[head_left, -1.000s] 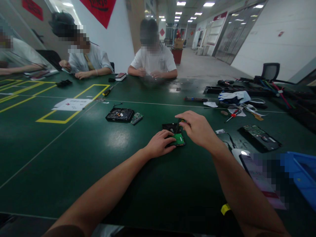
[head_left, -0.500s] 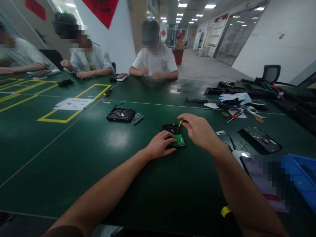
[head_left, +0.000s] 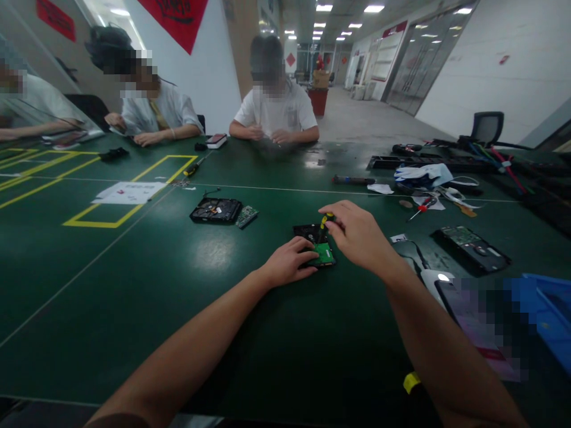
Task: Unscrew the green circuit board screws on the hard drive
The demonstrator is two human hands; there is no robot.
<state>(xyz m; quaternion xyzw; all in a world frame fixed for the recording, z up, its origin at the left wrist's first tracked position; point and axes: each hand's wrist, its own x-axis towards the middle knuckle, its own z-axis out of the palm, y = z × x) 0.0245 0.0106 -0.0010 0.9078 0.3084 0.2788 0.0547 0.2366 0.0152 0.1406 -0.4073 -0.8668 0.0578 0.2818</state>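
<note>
Thumb and index finger of the right hand point(head_left: 359, 233) have shifted on the yellow-and-black screwdriver point(head_left: 324, 224), reaching a little further left across its handle than half a second ago; a second ago they hid most of the yellow. The small regrip over the same spot suggests turning rather than lifting, though whether the tip is seated is too small to tell. The left hand point(head_left: 289, 260) stays put, so the work looks steady and unfinished.

The right hand pinches the handle, which leans slightly, top to the right, over the far side of a green circuit board point(head_left: 328, 254). That board lies on the black hard drive point(head_left: 306, 229), flat on the table between the hands. Left fingers are spread over the drive's left part, thumb by its near edge; I cannot tell whether they clamp it or merely press.

Most room lies leftward and nearer the body, across the green tabletop point(head_left: 147, 297). Further left and beyond, a second hard drive point(head_left: 215, 210) sits with a loose circuit board point(head_left: 247, 217) just beside it. Rightward is tighter: a cable point(head_left: 422, 257), a third hard drive point(head_left: 475, 249), a phone point(head_left: 468, 318) and a blue tray point(head_left: 555, 318) flank the right forearm.
</note>
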